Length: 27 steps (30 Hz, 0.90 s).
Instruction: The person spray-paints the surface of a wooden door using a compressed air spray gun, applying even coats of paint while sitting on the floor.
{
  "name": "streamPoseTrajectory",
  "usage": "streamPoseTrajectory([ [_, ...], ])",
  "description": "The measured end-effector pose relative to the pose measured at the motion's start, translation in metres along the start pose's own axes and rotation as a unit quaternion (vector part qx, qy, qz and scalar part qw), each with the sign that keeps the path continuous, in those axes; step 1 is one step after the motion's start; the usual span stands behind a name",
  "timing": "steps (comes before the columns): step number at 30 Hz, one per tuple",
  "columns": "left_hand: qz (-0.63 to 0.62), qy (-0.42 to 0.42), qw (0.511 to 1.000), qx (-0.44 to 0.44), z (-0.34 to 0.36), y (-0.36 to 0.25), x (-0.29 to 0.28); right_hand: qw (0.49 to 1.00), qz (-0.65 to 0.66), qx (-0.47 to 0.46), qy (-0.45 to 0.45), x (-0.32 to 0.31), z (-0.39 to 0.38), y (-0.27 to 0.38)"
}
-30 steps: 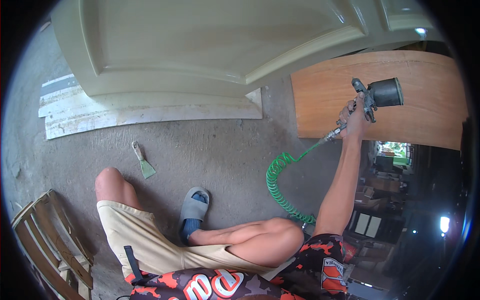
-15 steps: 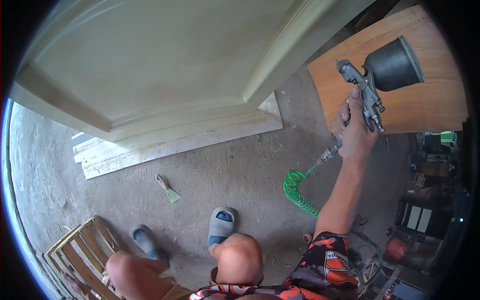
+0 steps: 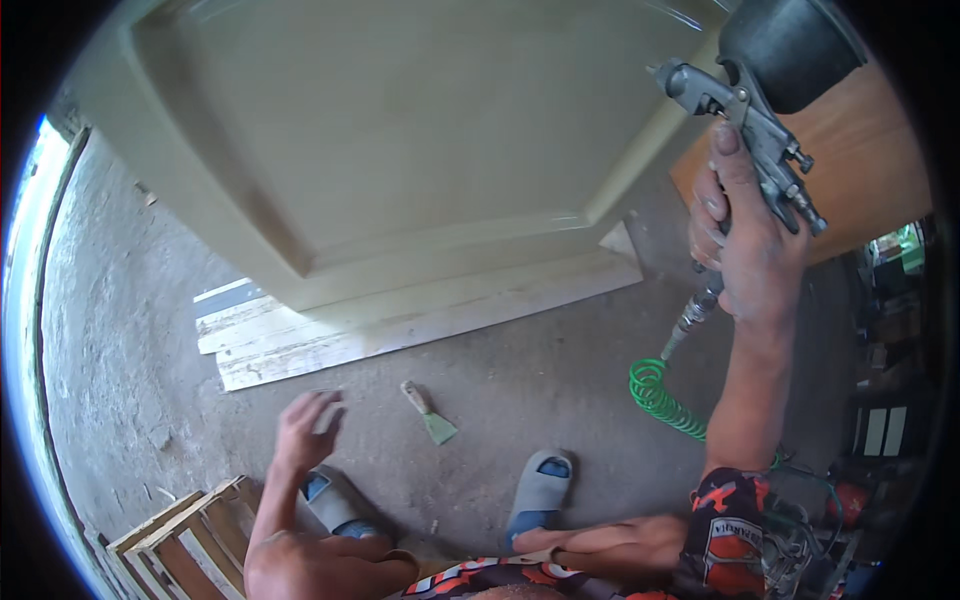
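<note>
Spray gun (image 3: 772, 140) is now overlapping the right edge of the panel (image 3: 400, 140) from where I'm standing; half a second ago it was showing clear of that edge. The right hand (image 3: 755, 245) is curling tightly around its grip, while the green hose (image 3: 662, 398) is trailing below the panel's right corner. The left hand (image 3: 306, 428) is now appearing below the panel's left part, blurred, loosely half-curled, apparently holding nothing. A scraper (image 3: 428, 412) is lying below the panel, untouched. To my eye, that's bringing the nozzle closer to the panel's face; whether they're touching, I cannot tell.
</note>
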State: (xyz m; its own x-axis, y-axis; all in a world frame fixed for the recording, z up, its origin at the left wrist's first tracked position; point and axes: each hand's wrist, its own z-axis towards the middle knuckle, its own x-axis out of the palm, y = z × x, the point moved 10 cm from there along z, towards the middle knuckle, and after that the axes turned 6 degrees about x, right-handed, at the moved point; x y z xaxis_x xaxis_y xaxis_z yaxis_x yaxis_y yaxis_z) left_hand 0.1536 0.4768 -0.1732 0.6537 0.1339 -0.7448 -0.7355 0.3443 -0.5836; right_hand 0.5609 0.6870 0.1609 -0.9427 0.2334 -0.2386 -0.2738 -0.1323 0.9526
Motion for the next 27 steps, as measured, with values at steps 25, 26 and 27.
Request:
streamPoseTrajectory([
  [25, -0.108, 0.082, 0.986, 0.1, -0.062, 0.053, 0.07, 0.966, 0.164, -0.14, 0.143, 0.322, -0.182, 0.1],
  [26, -0.125, 0.066, 0.985, 0.095, -0.061, 0.053, 0.065, 0.963, 0.166, -0.149, 0.15, 0.327, -0.184, 0.102],
  [27, -0.142, 0.049, 0.985, 0.09, -0.06, 0.052, 0.061, 0.955, 0.081, -0.225, 0.176, 0.336, -0.191, 0.115],
])
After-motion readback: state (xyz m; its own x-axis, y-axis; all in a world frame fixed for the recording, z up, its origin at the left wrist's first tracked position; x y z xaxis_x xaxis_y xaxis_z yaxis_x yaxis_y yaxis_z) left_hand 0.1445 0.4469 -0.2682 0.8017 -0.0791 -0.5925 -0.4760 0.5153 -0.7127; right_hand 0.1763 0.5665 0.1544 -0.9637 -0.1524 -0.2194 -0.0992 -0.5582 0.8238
